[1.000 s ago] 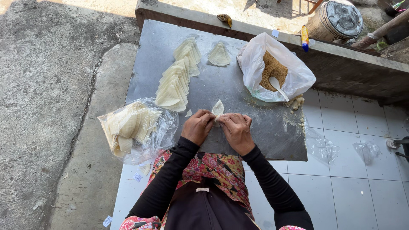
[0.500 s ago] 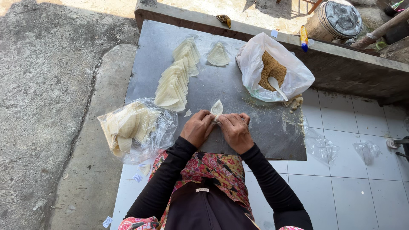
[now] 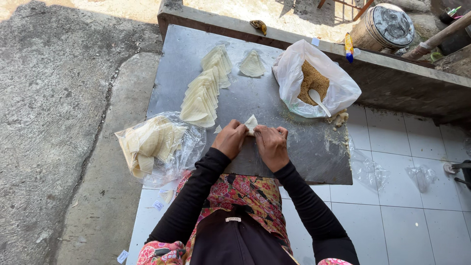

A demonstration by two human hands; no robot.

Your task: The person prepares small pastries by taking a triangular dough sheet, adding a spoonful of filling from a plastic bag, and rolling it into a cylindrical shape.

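Left hand (image 3: pixel 229 139) and right hand (image 3: pixel 271 145) pinch a folded dough wrapper (image 3: pixel 251 123) at frame centre, its tip pointing toward the upper frame edge.

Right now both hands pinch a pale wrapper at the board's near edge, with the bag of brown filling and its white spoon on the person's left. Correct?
Not quite. In the head view both hands, left hand and right hand, pinch the wrapper on the grey board, but the bag of brown filling with its white spoon lies on the person's right.
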